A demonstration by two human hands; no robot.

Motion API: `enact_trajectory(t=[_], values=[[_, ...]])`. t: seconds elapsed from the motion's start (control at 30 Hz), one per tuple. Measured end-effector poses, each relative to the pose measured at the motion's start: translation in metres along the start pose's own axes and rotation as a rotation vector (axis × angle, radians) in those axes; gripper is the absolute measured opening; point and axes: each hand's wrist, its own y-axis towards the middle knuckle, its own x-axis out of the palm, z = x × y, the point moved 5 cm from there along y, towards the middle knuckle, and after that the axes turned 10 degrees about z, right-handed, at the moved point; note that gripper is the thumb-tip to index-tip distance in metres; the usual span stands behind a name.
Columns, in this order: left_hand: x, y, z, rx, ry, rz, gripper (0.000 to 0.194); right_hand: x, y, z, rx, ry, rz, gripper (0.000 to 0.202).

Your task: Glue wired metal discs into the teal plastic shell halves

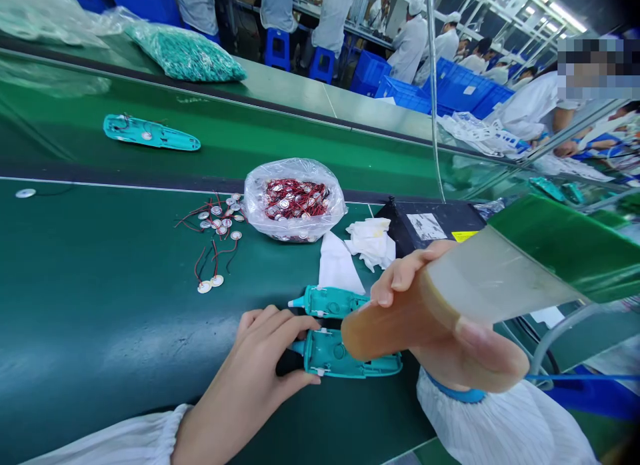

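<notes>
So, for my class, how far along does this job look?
Seemingly done: the distant shell, which carries a wired disc.
In hand: the left hand grips the near shell; the right hand holds a brown-ended bottle over it.
Apparently left: it and the middle shell, neither showing a wired disc, while loose discs lie on the worktop.

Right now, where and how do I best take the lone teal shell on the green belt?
I would pinch the teal shell by its two long edges, just right of the round disc, coming from above. It lies flat and narrow; its edges look free there, while wires sit at its wider left end.
</notes>
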Motion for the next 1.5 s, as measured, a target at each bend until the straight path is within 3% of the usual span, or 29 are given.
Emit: enact_trajectory(t=[0.27,0.53,0.7,0.8,0.87,0.97,1.1,1.3,1.5], values=[[-0.002,0.001,0.002,0.01,-0.015,0.015,0.04,0.011,0.008,-0.014,0.06,-0.017,-0.162,0.03],[-0.001,0.0,0.001,0.019,-0.004,0.01,0.041,0.002,-0.001,-0.003,-0.008,0.03,-0.053,0.037],[0.001,0.001,-0.001,0.022,0.014,0.016,0.043,0.002,-0.003,-0.003,-0.049,0.073,-0.081,0.035],[0.002,0.001,-0.003,0.021,0.035,0.019,0.042,0.001,0.006,-0.01,0.005,0.149,-0.094,0.032],[0.003,0.001,-0.003,0.014,0.054,0.018,0.038,-0.007,0.018,-0.015,-0.002,0.178,0.013,0.031],[0.004,-0.001,-0.004,-0.005,0.078,0.018,0.031,-0.033,0.042,-0.02,-0.057,0.188,0.319,0.025],[0.006,-0.004,-0.009,-0.063,0.09,0.034,0.03,-0.072,0.08,-0.016,0.067,0.144,0.592,0.024],[0.009,-0.006,-0.015,-0.098,0.087,0.06,0.029,-0.116,0.128,-0.006,0.254,-0.02,0.617,0.016],[0.005,-0.004,-0.01,-0.03,0.083,0.095,0.026,-0.132,0.156,0.006,0.315,-0.357,0.559,0.018]])
